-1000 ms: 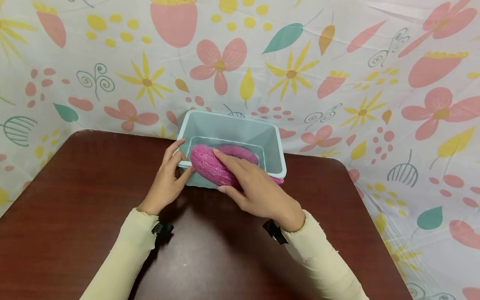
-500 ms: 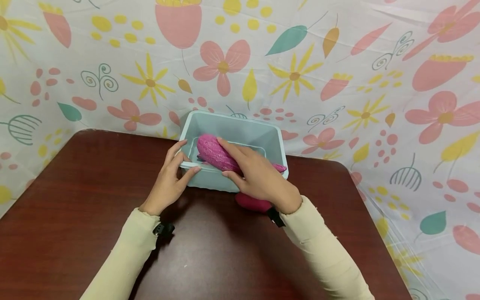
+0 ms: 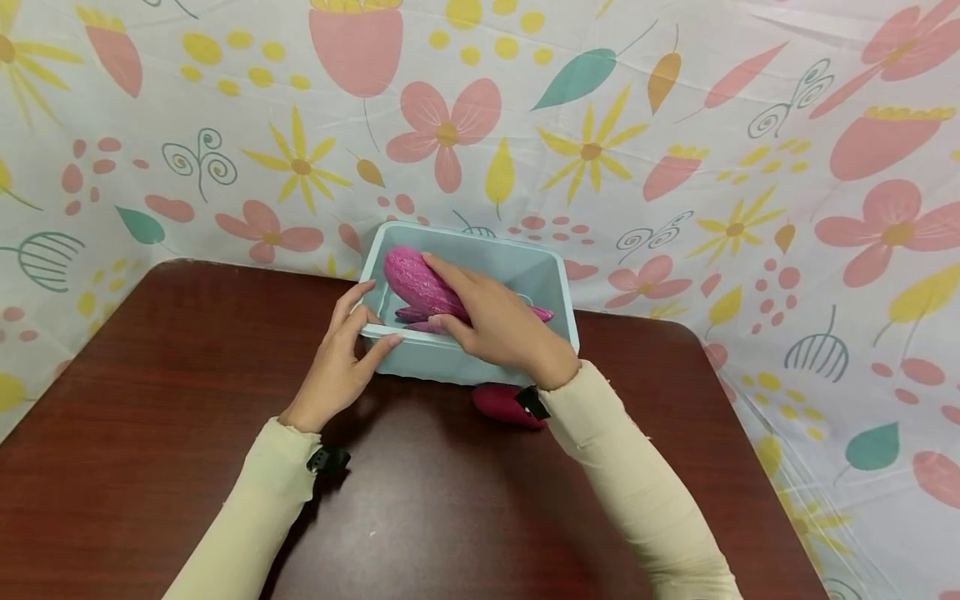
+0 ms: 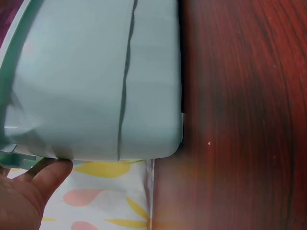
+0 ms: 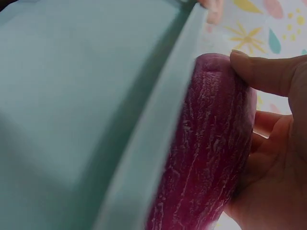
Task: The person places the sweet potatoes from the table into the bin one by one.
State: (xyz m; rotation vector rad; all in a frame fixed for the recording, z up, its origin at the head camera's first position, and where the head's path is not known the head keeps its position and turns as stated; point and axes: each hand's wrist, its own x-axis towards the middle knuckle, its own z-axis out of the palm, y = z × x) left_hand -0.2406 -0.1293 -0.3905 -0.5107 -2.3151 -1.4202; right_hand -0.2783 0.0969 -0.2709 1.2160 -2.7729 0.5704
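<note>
A light blue-green plastic bin (image 3: 442,360) stands at the back of the table. My left hand (image 3: 326,367) grips its left rim near the front corner. Inside the bin's opening my right hand (image 3: 495,325) holds a streaked pink-purple sweet potato (image 3: 408,275), thumb on the near side and fingers over the top. Its thin tapered end shows past the far side of the hand. In the right wrist view the sweet potato (image 5: 204,143) is partly hidden behind the bin's rim (image 5: 153,120). Beneath it more streaked purple pieces (image 3: 425,327) lie in the bin, mostly covered.
A smooth dark-red oblong thing (image 3: 501,403) lies on the table in front of the bin, partly behind the right wristband. The dark wooden table (image 3: 420,508) ends at a flower-printed cloth (image 3: 300,108) right behind the bin.
My right hand has carried the sweet potato from over the front rim farther into the bin. The dark-red thing has come out from behind that hand. My left hand stays on the rim.
</note>
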